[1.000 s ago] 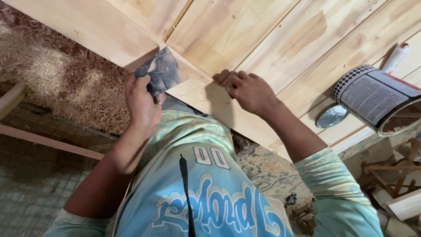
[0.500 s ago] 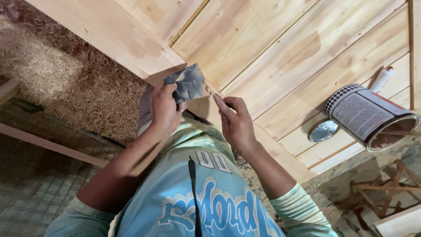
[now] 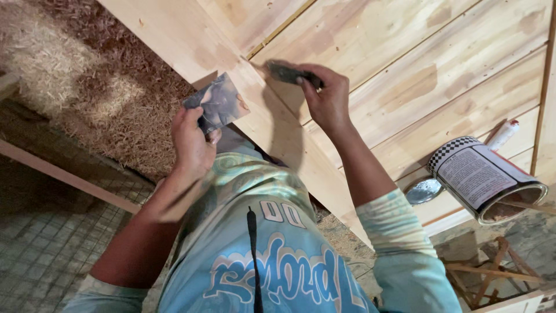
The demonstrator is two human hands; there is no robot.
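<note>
Left hand (image 3: 194, 142) closed on a smeared grey square pad (image 3: 217, 104), held off the near edge of the wood panel surface (image 3: 405, 64). Right hand (image 3: 327, 98) grips a dark putty knife (image 3: 286, 72), blade on the panel seam. Open tin can (image 3: 486, 177) and its lid (image 3: 424, 191) sit to the right.
</note>
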